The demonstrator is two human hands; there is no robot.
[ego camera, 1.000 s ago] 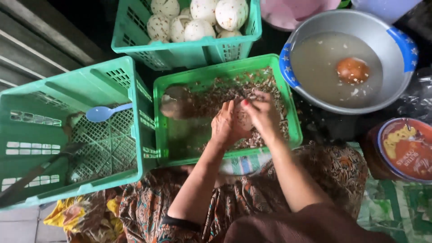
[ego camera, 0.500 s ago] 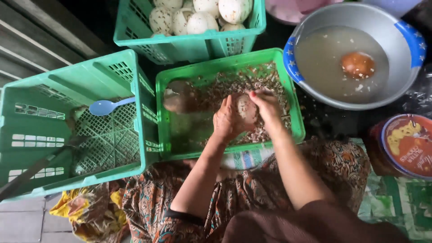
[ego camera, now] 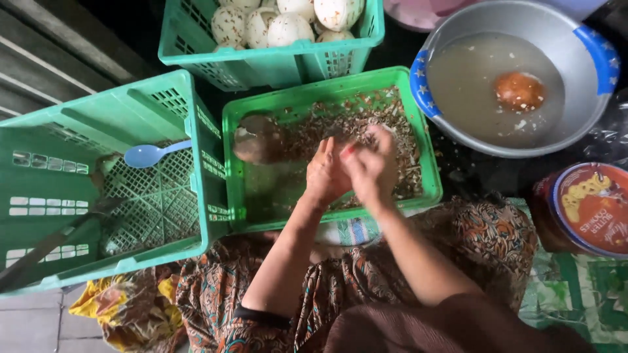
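Dark floor carries everything in the head view, and the middle crate (ego camera: 428,163), a shallow green one, serves as landmark. It lies just in front of the person's patterned lap, its bottom strewn with brown and white shell bits (ego camera: 366,124). Both hands hover over its near half, pressed together: the left hand (ego camera: 325,175) and right hand (ego camera: 371,171) cup around something between them, probably an egg, but it is hidden and I cannot tell. Beyond the crate a second crate (ego camera: 261,62) holds pale eggs (ego camera: 288,27). Left of it a tilted empty crate (ego camera: 85,124) has a blue spoon (ego camera: 145,155) resting on its wall. Right of it a metal basin (ego camera: 589,117) of cloudy water holds one brown egg (ego camera: 519,91), and a round tin (ego camera: 589,208) sits nearer.

Risk, as I judge it: squeezing too hard could crush whatever is cupped, or it could slip and drop among the shells.

Against the earlier frames, the hands have closed tighter together and drawn slightly nearer the lap; the rest looks unmoved.
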